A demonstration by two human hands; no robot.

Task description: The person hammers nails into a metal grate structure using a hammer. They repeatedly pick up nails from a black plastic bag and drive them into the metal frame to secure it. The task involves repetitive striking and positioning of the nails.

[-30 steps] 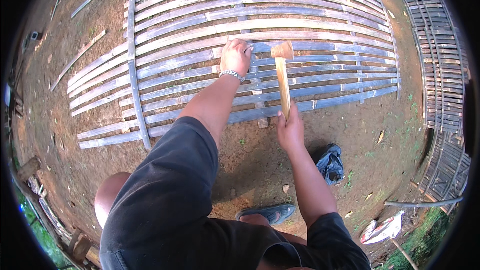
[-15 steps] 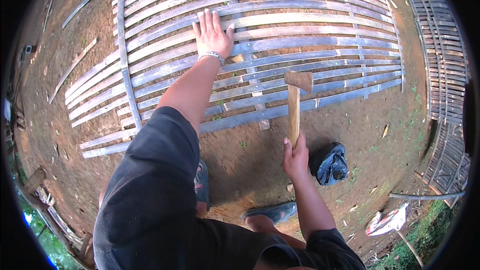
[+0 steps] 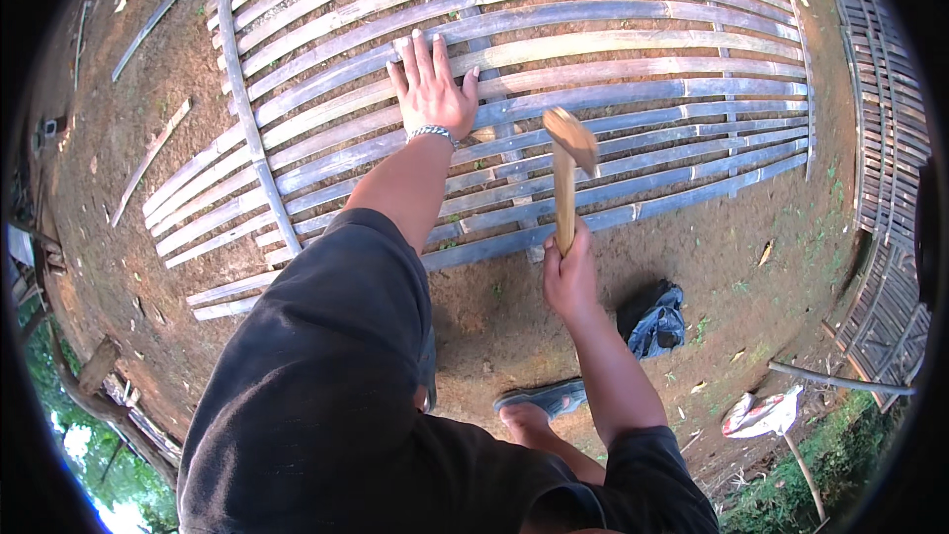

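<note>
My left hand lies flat on a panel of split bamboo slats, fingers spread over several pale and grey strips near the middle crosspiece. A chain bracelet is on that wrist. In my right hand is a hatchet, gripped low on its wooden handle. Its brownish head, slightly smeared by motion, is at the upper end, over the panel's near slats in the view and to the right of my left hand. Whether the head touches the bamboo I cannot tell.
Close to my right forearm a black plastic bag sits on the dirt, near my sandalled foot. A darker bamboo panel stands at the far right, with a white sack below. Loose bamboo strips lie at the left.
The hatchet has moved up and a little left, and its head has turned. My left hand stays flat on the slats; the whole view has shifted slightly.
</note>
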